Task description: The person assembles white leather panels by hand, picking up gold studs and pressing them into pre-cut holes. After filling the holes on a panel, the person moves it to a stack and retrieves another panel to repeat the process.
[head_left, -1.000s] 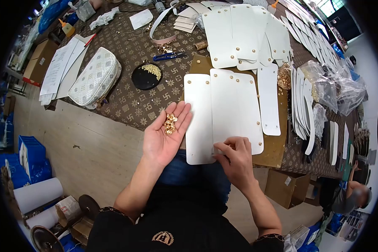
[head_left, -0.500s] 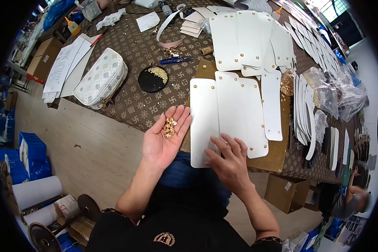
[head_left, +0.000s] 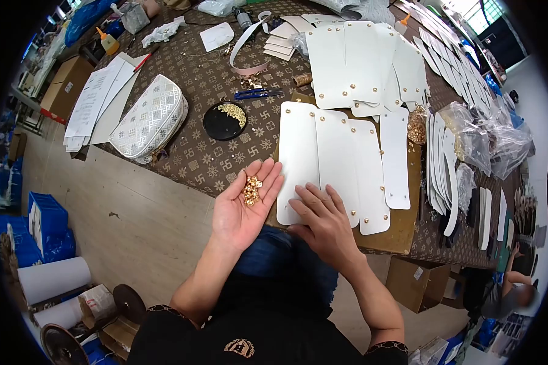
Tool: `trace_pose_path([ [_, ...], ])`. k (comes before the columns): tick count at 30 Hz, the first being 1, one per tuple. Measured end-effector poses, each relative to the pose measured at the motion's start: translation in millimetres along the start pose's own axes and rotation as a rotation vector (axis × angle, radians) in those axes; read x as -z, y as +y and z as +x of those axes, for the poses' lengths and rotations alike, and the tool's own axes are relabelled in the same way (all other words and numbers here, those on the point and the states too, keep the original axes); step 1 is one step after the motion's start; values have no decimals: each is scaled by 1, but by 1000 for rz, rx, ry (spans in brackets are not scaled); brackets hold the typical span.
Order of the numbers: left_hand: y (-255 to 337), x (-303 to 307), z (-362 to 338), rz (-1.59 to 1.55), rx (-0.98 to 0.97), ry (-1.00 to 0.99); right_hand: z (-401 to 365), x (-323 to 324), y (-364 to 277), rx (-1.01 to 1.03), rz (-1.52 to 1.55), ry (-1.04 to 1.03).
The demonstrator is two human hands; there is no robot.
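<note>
My left hand (head_left: 242, 210) is palm up with its fingers slightly cupped, and a small heap of shiny gold studs (head_left: 251, 190) rests in it. Flat on the leftmost white panel (head_left: 298, 161) lies my right hand (head_left: 326, 222), fingers spread and palm down. This panel has gold studs along its top edge and overlaps a second white panel (head_left: 335, 164). A third panel (head_left: 368, 182) and a narrow white strip (head_left: 396, 158) lie to the right. All rest on a brown board (head_left: 386, 241); my right hand hides part of the panels' lower ends.
A black round dish (head_left: 224, 129) holds tiny gold pieces. Blue thread snips (head_left: 259, 94) and a white patterned pouch (head_left: 149, 118) lie left of the board. Behind it are stacked white panels (head_left: 365, 61). Clear plastic bags (head_left: 487, 134) sit at right, where another person (head_left: 514, 292) is visible.
The leftmost panel has shifted up, nearly level with the one beside it. My right hand has moved up slightly and lies flatter. The studs stay in my left palm.
</note>
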State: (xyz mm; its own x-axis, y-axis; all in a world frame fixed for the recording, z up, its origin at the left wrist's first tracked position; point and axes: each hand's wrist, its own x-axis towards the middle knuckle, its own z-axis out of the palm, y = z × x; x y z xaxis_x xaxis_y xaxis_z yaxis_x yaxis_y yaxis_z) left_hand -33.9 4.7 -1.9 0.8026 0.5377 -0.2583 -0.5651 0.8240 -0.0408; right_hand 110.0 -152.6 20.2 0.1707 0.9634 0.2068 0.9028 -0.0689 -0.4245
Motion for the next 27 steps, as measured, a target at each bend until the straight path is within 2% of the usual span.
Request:
trace_pose_path([
  [4, -12, -3, -1, 29, 18, -2, 2, 10, -5, -29, 110, 90],
  [6, -22, -7, -2, 51, 18, 14, 3, 14, -11, -115, 302, 220],
  [9, -35, -9, -1, 129, 37, 15, 14, 18, -21, -109, 335, 266],
  [18, -49, -15, 1, 273, 82, 64, 24, 6, -15, -172, 369, 154],
  [22, -48, -15, 2, 220, 85, 83, 25, 17, -14, -164, 403, 148],
  [24, -44, -14, 2, 189, 77, 91, 20, 26, -8, -291, 436, 202],
  [25, -42, -14, 2, 169, 53, 97, 15, 23, 2, -263, 381, 257],
  [27, -38, -12, 3, 149, 35, 102, 6, 21, 12, -279, 333, 235],
])
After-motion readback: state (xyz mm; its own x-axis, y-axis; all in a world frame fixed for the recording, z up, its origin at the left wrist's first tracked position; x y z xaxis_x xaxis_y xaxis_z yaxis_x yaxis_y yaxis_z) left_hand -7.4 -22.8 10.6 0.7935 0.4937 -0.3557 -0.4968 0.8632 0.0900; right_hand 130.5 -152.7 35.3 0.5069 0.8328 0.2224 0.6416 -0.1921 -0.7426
